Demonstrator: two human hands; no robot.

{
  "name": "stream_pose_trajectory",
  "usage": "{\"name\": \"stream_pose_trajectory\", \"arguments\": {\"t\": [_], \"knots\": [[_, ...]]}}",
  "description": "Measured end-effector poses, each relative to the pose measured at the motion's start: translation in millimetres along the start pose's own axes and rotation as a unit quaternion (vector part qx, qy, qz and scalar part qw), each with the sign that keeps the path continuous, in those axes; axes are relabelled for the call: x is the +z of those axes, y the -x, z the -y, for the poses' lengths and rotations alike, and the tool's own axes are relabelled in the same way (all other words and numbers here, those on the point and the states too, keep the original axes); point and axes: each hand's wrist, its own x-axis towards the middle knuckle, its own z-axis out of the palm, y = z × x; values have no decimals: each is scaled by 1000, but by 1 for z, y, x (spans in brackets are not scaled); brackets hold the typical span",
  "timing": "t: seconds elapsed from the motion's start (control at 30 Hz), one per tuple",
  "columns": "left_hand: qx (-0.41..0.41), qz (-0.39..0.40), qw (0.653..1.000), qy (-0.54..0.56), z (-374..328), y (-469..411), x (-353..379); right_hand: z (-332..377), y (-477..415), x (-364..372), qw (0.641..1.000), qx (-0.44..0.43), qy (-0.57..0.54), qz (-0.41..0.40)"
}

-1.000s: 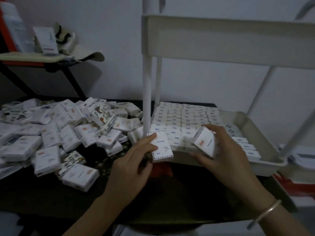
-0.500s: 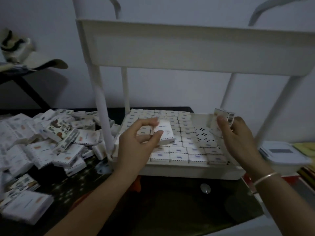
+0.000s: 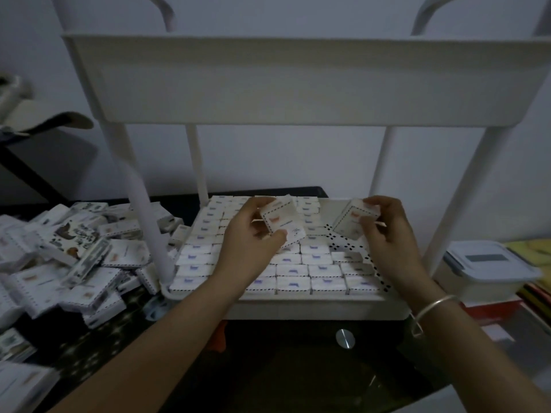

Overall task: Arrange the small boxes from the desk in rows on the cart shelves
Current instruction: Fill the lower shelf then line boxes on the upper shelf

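Since half a second ago the right grip [image 3: 387, 234] has come inward from the shelf's right wall. Its box now hangs over the bare patch. The left grip [image 3: 250, 242] has barely shifted, and its box is tipped a bit more.

Head view: we see the left grip pinching the left box [image 3: 281, 223] between thumb and fingers, tilted, above the packed rows [image 3: 310, 269]. The right grip pinches the right box [image 3: 354, 219] by its upper edge, also tilted, clear of the shelf floor. The lower shelf [image 3: 298, 305] is mostly filled with neat rows. The perforated gap [image 3: 343, 242] at mid-right looks like the only open floor. The loose pile [image 3: 74, 257] lies on the desk [image 3: 268, 368] to the left, beside the cart leg [image 3: 143, 204]. The upper shelf [image 3: 298, 81] is overhead, and we cannot see its contents. A lidded container [image 3: 489, 266] sits off to the right.

We judge the step in hand to be seating the right box in the gap.
- Level it first and match the printed side to its neighbours.
- Lower it flush against the last box in that row, then slide it snug.
- Keep the fingers on the top edge so they do not knock the set rows.
- Bring the left box in next, beside it.

Lots remain in the pile.
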Motion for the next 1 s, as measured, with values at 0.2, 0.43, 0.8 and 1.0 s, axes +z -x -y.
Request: {"name": "stream_pose_trajectory", "arguments": {"t": [0.2, 0.43, 0.8, 1.0], "knots": [[49, 17, 998, -35, 2, -15, 14, -9, 1, 2, 983, 100, 19, 152], [122, 57, 979, -154, 0, -44, 37, -7, -4, 4, 972, 156, 97, 145], [183, 137, 933, -277, 9, -61, 68, 5, 1, 0, 971, 196, 92, 105], [193, 206, 887, -365, 3, -59, 68, 13, 12, -2, 968, 137, 177, 113]]}}
